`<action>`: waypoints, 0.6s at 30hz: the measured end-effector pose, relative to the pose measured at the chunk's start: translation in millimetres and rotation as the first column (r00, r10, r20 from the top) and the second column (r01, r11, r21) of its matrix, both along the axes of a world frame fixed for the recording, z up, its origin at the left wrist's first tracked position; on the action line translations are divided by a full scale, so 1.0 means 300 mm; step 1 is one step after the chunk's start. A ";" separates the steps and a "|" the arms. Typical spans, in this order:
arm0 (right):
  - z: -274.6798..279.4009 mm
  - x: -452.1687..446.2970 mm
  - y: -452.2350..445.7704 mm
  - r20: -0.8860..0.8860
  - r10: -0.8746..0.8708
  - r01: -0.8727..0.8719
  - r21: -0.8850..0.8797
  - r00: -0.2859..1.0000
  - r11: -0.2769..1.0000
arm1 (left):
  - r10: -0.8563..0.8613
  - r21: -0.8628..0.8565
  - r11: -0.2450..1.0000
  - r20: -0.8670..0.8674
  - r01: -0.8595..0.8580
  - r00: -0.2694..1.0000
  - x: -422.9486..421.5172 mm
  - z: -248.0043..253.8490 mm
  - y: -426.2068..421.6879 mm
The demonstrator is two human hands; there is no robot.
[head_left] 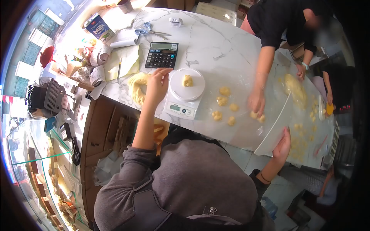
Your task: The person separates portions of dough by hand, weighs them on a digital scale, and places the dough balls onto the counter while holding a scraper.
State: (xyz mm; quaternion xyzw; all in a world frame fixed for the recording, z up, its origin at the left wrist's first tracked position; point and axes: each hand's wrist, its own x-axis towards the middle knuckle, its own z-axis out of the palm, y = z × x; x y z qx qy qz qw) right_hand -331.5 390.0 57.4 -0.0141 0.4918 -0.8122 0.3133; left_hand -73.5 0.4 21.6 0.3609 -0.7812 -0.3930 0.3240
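My left hand (157,84) is beside the left edge of a white kitchen scale (180,109), fingers apart and holding nothing visible. A dough piece (187,81) sits on the scale's round plate. Partly behind my left wrist lies a thick curved dough strip (135,87). My right hand (282,145), at the front edge of the table, has its fingers closed at the side of a pale translucent sheet (269,134) with a curved white edge. Several small dough pieces (221,101) lie between the scale and the sheet.
A calculator (162,54), scissors (148,30) and a milk carton (99,27) stand or lie at the back left. A co-worker's hand (256,102) touches dough pieces near the sheet. A large dough lump (295,88) lies farther right. Another person stands at the far right.
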 end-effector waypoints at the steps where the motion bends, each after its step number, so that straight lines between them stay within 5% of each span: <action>1: -0.011 -0.007 0.027 0.025 0.008 -0.007 -0.032 1.000 0.999 | -0.067 -0.081 0.994 0.032 0.070 0.997 -0.009 -0.015 0.005; 4: -0.017 0.000 0.087 0.072 -0.012 0.018 -0.086 0.997 0.996 | -0.243 -0.201 0.943 0.130 0.265 0.961 -0.041 -0.046 0.025; 8: -0.019 0.025 0.191 0.085 -0.121 0.125 -0.046 0.989 0.991 | -0.259 -0.350 0.868 0.284 0.352 0.923 -0.084 -0.117 0.072; 12: -0.010 0.080 0.216 0.173 -0.336 0.323 0.098 0.926 0.941 | -0.237 -0.344 0.894 0.181 0.288 0.954 -0.113 -0.153 0.070; 15: -0.169 0.051 0.322 0.239 0.037 0.022 -0.238 0.970 0.971 | -0.201 -0.285 0.923 0.209 0.256 0.957 -0.134 -0.126 0.060; 16: -0.177 0.079 0.281 0.363 -0.190 0.226 -0.058 0.912 0.973 | -0.167 -0.276 0.938 0.166 0.209 0.972 -0.141 -0.123 0.057; 18: -0.153 0.117 0.197 0.405 -0.106 0.141 -0.057 0.908 0.988 | -0.079 -0.110 0.991 -0.014 0.077 0.997 -0.139 -0.094 0.067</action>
